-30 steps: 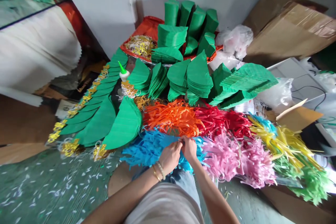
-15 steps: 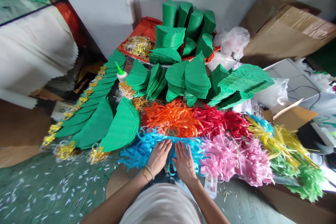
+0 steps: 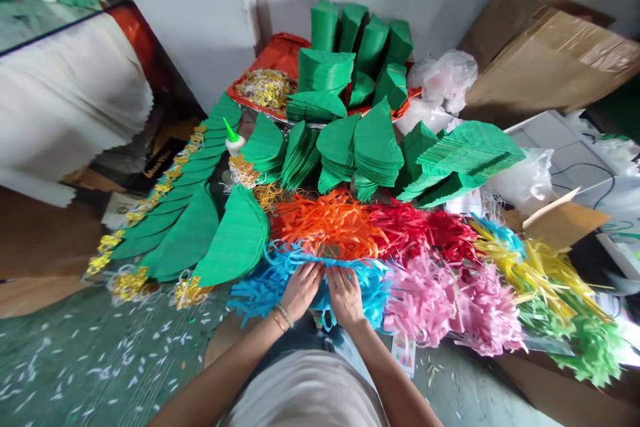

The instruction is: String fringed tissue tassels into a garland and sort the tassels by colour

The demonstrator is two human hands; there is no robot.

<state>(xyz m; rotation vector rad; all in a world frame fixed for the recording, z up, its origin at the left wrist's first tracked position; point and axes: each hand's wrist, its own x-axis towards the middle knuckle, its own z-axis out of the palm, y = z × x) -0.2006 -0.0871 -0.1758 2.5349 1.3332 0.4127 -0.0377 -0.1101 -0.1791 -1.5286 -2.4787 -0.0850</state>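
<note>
Blue paper fringe lies in a loose heap at the near edge of the table. Both hands are side by side at its middle. My left hand, with bracelets at the wrist, is closed on the fringe, fingers together and bent over it. My right hand grips it just to the right, its thumb out of sight. Orange paper fringe lies just beyond the blue heap, and pink paper fringe is to its right. A stack of green paper leaf shapes stands to the left.
Red fringe, yellow fringe and green fringe spread rightward. More green stacks stand behind, with a glue bottle on their left. A red tray holds gold trim. A cardboard box leans by the wall.
My fingers, flatter and more spread before, have bent and drawn together on the blue fringe. The right thumb has gone from sight. The other piles stay put.
</note>
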